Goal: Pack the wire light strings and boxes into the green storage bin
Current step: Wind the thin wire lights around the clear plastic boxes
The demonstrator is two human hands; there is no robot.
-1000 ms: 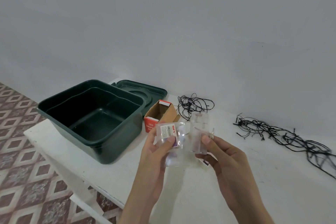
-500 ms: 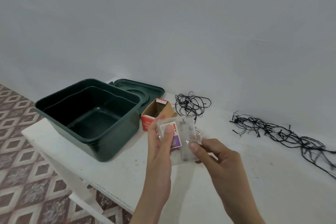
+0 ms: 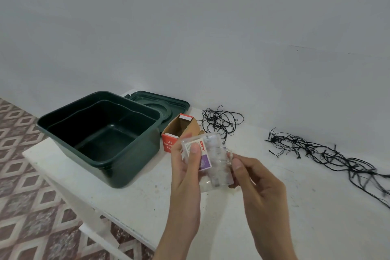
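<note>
The green storage bin stands open with nothing inside at the table's left end. Just right of it an open red and brown light box lies on the table. My left hand grips a clear plastic packet with a printed label, held above the table. My right hand pinches the packet's right edge, where a thin clear wire shows. A small tangle of black wire lights lies behind the box. A longer black light string sprawls at the right.
The bin's green lid lies flat behind the bin against the grey wall. The white table has its front edge near me, with patterned floor tiles below at the left.
Both hands brought the clear pieces together into one packet and moved slightly right. The view shifted a little.
</note>
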